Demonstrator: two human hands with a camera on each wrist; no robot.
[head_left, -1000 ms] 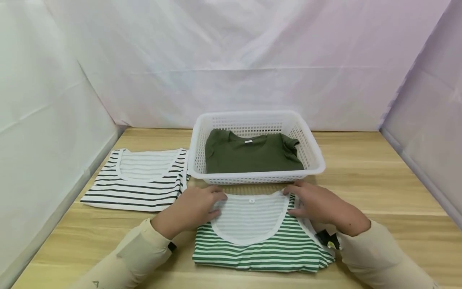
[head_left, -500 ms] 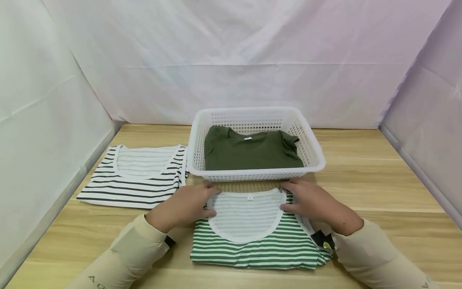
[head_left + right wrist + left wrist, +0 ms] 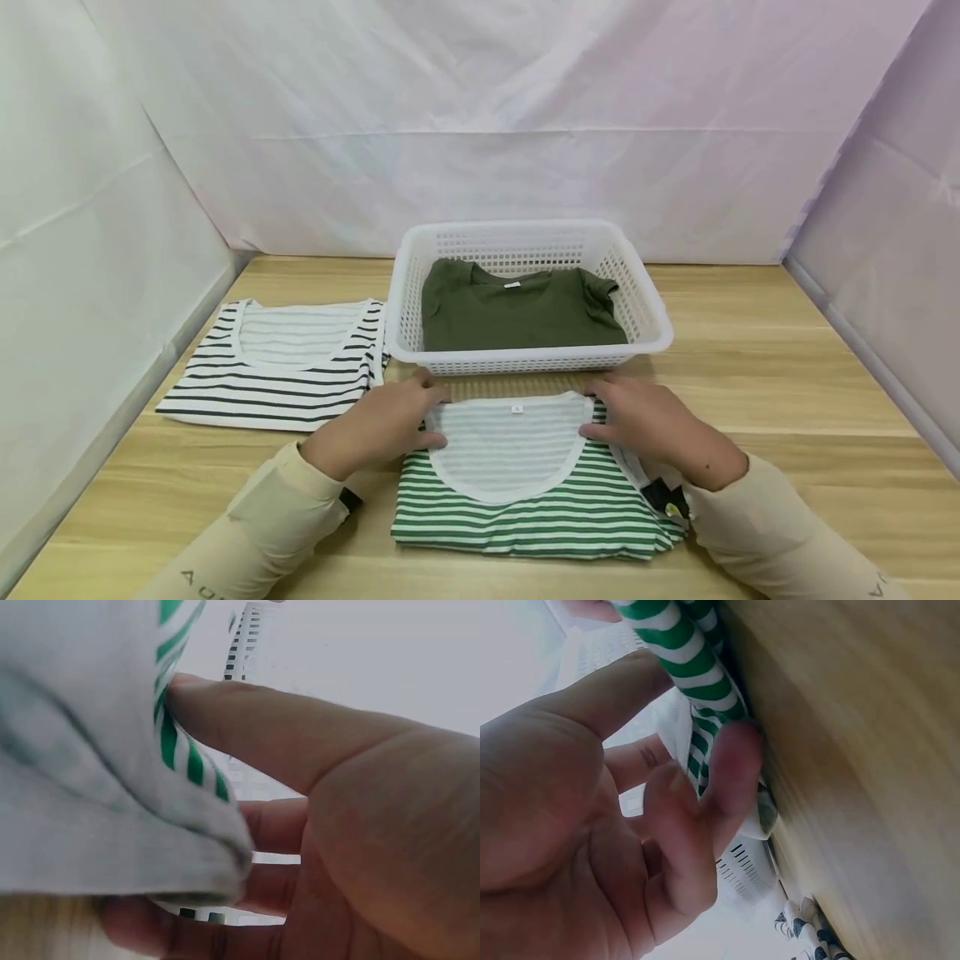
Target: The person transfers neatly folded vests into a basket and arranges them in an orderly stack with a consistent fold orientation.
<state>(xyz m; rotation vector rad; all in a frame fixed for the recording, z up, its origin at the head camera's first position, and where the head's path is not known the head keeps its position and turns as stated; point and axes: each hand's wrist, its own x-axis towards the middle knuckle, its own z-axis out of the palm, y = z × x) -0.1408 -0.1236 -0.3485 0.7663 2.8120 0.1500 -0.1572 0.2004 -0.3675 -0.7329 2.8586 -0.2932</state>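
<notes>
Left hand (image 3: 377,425) shifted outward, right hand (image 3: 654,423) opposite, both gripping green-striped shirt (image 3: 525,525)

The head view looks forward and down at the white basket (image 3: 525,356) from high on its near side, while the close, low wrist views face it, sharing the green-striped shirt (image 3: 521,482).

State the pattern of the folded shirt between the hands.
The folded shirt has green and white stripes; the head view shows it best.
</notes>
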